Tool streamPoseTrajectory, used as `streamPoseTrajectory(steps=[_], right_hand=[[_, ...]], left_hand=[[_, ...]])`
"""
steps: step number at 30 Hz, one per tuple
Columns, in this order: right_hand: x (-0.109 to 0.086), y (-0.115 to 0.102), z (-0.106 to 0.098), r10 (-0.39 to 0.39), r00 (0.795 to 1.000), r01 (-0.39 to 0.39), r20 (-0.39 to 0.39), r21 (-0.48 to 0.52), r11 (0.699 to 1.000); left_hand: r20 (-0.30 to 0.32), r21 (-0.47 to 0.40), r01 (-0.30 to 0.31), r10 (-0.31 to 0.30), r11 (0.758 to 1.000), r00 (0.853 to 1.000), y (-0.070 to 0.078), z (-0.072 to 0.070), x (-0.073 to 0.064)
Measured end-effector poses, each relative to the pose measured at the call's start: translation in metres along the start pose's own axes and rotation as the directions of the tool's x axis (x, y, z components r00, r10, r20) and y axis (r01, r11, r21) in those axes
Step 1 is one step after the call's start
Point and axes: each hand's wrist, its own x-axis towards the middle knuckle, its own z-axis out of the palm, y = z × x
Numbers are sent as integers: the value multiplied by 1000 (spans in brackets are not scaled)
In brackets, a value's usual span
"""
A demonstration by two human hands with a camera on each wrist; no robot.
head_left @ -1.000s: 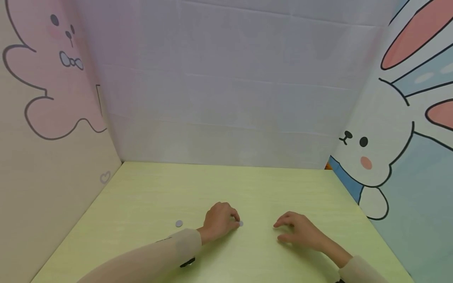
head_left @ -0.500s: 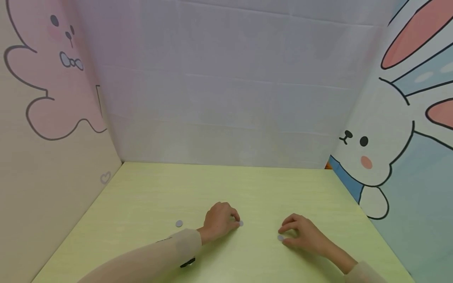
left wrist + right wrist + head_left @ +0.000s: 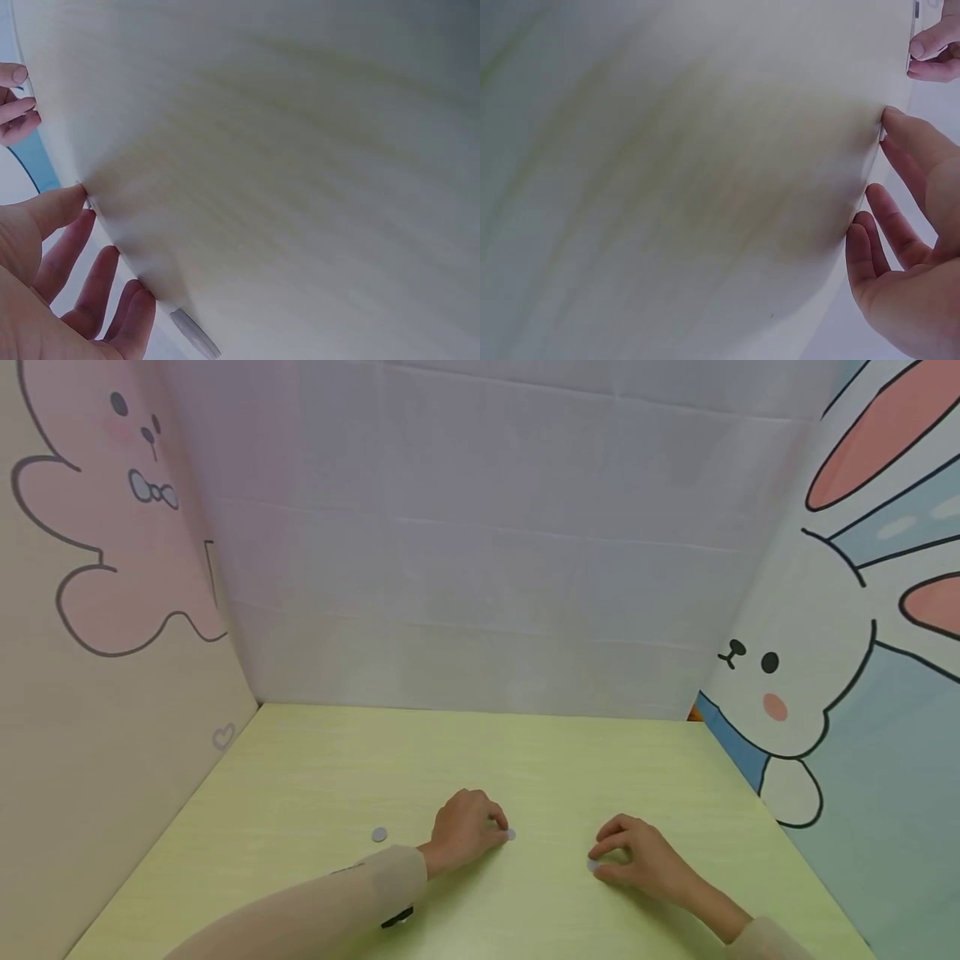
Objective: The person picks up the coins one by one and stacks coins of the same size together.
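Note:
In the head view, three small grey discs, flat and round like coins, lie in a loose row on the pale yellow table. My left hand pinches the middle disc at its edge between thumb and fingertip. To the right, my right hand has thumb and index finger on either side of another disc, gripping its edges. The third disc lies alone, left of my left hand. In the left wrist view that lone disc shows edge-on, close beyond the curled fingers.
A plain white cloth hangs behind the table. A pink cartoon bear panel stands on the left, a rabbit panel on the right. The left sleeve crosses the table's front part.
My right hand has shifted slightly right and brought thumb and index finger together round a disc, which has come into view. My left hand and the other discs stay put.

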Motion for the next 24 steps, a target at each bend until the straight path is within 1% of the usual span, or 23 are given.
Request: streamPoseTrajectory(steps=[3, 8, 11, 15, 21, 24], right_hand=[[0, 1, 1, -14, 1000, 14, -7, -8, 1000], [1, 2, 3, -33, 999, 32, -26, -21, 999], [1, 1, 4, -36, 999, 35, -31, -29, 999], [2, 0, 5, -51, 998, 50, -34, -55, 997], [10, -3, 6, -116, 992, 112, -45, -79, 991], [17, -4, 8, -137, 990, 135, -40, -59, 989]], left_hand=[[3, 2, -3, 3, 1000, 1000, 1, -1, 0], [18, 3, 10, -10, 1000, 1000, 4, -4, -1], [11, -2, -2, 2, 1000, 1000, 2, -2, 0], [9, -4, 0, 0, 1000, 1000, -1, 1, 1], [9, -7, 16, -16, 1000, 1000, -3, 3, 2], [9, -6, 21, -21, 1000, 1000, -3, 3, 2]])
